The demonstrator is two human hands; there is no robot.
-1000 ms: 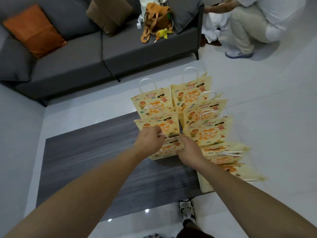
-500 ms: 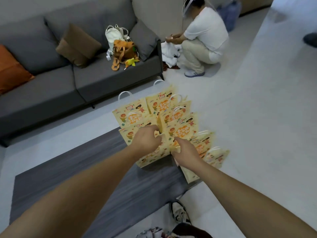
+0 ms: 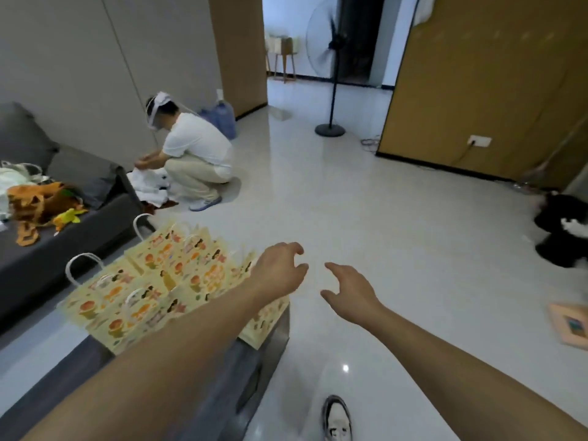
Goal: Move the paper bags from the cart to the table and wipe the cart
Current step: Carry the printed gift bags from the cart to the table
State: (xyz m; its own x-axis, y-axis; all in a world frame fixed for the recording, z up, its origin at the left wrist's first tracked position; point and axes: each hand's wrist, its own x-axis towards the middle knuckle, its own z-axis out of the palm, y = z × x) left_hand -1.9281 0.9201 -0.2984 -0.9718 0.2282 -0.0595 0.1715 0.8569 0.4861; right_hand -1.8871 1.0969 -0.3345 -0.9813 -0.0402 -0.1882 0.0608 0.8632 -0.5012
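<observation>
Several yellow paper bags with cartoon prints and white handles stand packed together on the far corner of the dark grey low table. My left hand hovers past the bags' right edge, fingers loosely curled and holding nothing. My right hand is out over the bare floor, fingers relaxed and empty. No cart is in view.
A grey sofa with an orange bag lies at the left. A person in white crouches beside it. A standing fan is in the doorway, a black-and-white cat at the right, a flat pink box on the floor.
Both hands have let go of the paper bags and moved right, off the table. My view has swung up and to the right, toward the room and doorway.
</observation>
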